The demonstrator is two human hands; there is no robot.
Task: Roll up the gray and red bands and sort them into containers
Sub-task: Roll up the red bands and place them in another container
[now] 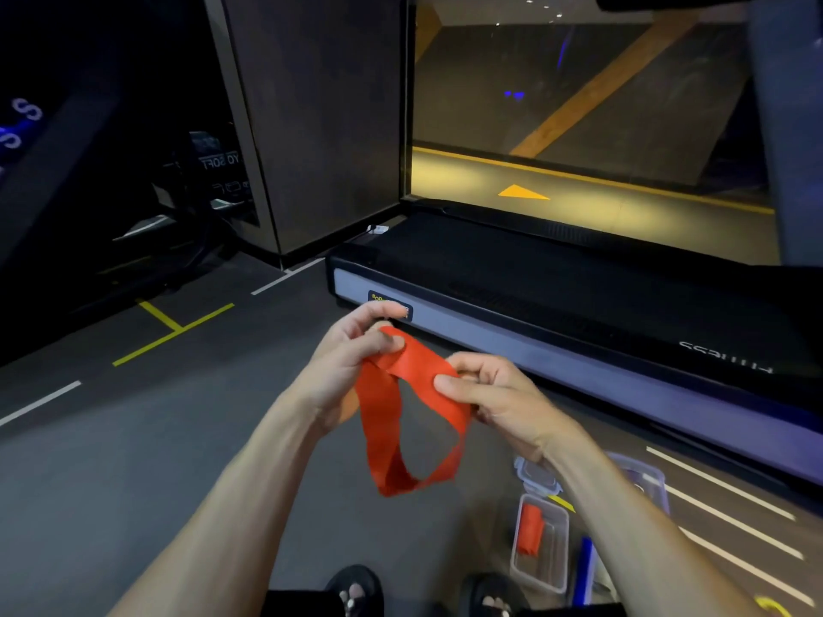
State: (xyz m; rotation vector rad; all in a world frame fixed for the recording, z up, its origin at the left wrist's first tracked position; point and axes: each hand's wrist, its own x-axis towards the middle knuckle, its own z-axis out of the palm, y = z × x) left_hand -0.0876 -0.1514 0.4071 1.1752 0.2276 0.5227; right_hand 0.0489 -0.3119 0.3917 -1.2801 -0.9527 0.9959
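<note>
Both hands pinch one flat red elastic loop band (407,407) in mid-air: left hand (352,362) at its top fold, right hand (485,394) alongside. Advise flattening the twisted layers, then rolling tightly from one end. Below, a clear plastic container (541,543) holding a rolled red band (530,529) sits on dark grey gym flooring (133,438), beside a black treadmill deck (534,278).

Readable text is scarce. Mirrored white lettering approx "YO SOFT" on dark equipment (213,164) at far left, w/ small icons below, too small to read. Two glowing white "S" letters (26,110) at left edge, surface unclear. Small dark label (391,305) on treadmill's grey side rail: yellow letters, partly hidden by a finger, illegible. Mirrored white brand lettering (726,357) on the treadmill (623,376) rail farther right, blurred, can't make out. Yellow arrow (522,192) on floor beyond.
</note>
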